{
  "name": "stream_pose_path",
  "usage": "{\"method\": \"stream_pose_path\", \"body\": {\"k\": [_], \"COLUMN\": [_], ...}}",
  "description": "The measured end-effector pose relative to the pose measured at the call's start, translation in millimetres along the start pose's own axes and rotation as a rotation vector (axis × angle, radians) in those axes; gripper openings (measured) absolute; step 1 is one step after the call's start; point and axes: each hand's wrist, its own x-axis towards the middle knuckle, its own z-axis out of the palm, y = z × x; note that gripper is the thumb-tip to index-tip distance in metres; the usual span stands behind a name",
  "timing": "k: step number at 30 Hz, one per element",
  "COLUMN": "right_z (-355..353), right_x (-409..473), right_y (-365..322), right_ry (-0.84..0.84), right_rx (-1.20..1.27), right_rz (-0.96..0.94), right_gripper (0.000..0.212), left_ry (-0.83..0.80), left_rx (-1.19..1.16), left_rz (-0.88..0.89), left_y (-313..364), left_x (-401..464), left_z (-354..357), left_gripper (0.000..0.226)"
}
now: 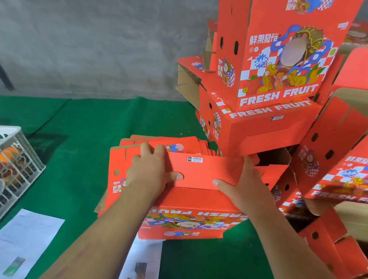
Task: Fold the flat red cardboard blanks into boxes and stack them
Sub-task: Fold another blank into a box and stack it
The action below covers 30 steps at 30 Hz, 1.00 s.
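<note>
Head view of the folding station. Both hands work one box (195,206) at the middle of the green table (80,131), near its front edge. The left hand (152,170) and the right hand (241,183) each grasp an end of the raised flap (202,171), thumbs on its near face and fingers curled over its top edge. The box is partly formed: its printed side faces the camera upside down, and the flap stands upright, apparently not yet tucked. Directly behind it lies a pile of flat blanks (169,143), so more folding remains. At the table's right edge rises a stack of finished boxes (271,80), untidy, with further folded boxes (336,155) leaning beside it. A white crate (7,163) sits at the left edge; paper sheets (20,243) lie along the front edge.
</note>
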Motion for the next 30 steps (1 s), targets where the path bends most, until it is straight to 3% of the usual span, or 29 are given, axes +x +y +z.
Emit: {"method": "stream_pose_path", "body": {"k": [3,5,6,8,9,11,14,17,18,22,25,28,30], "right_z": [1.6,-0.5,-1.4,-1.9,-2.3,-6.9,-18.2,-24.1,-25.3,-31.6,-36.9,-39.2,-40.1], "right_x": [2.3,5.3,5.6,1.1,-3.0,-12.6,-29.1,-43.6,-47.9,-60.2,-69.3,-78.3,-83.2], "right_y": [1.7,5.8,7.0,7.6,7.4,5.5,3.8,13.6,17.5,32.2,44.8,62.5,74.3], "right_ry": [-0.009,-0.032,-0.032,-0.018,-0.007,0.02,0.04,0.025,0.025,-0.063,-0.104,-0.093,-0.082], "right_rx": [-0.001,0.242,0.364,0.55,0.605,0.671,0.619,0.515,0.506,0.571,0.6,0.634,0.626], "right_rz": [0.022,0.023,0.03,0.041,0.039,0.042,0.104,0.093,0.087,0.132,0.199,0.217,0.215], "right_gripper": [0.104,0.094,0.087,0.067,0.056,0.047,0.057,0.058,0.056,0.032,0.028,0.034,0.045], "left_ry": [0.052,0.064,0.067,0.018,-0.071,-0.166,-0.19,-0.111,-0.112,-0.094,-0.11,-0.062,-0.113], "left_rx": [0.075,-0.289,-0.562,-1.016,-1.146,-1.29,-1.308,-1.379,-1.403,-1.495,-1.575,-1.707,-1.791], "left_rz": [0.117,0.15,0.074,-0.238,-0.378,-0.455,-0.37,-0.382,-0.396,-0.318,-0.396,-0.333,-0.336], "left_y": [-2.7,-13.9,-20.8,-28.2,-31.3,-33.8,-34.5,-32.3,-29.5,-30.4,-16.2,-14.7,-11.1], "left_x": [-3.4,-1.8,-0.6,-4.3,-8.7,-20.6,-35.6,-58.6,-62.7,-87.4,-109.1,-136.9,-143.8], "left_z": [4.8,0.2,-1.2,-3.3,-2.5,-2.6,-4.3,-2.1,-4.0,-12.6,-1.0,25.2,37.5], "left_gripper": [0.085,0.091,0.096,0.106,0.106,0.084,0.051,0.012,0.009,0.032,0.024,0.041,0.044]}}
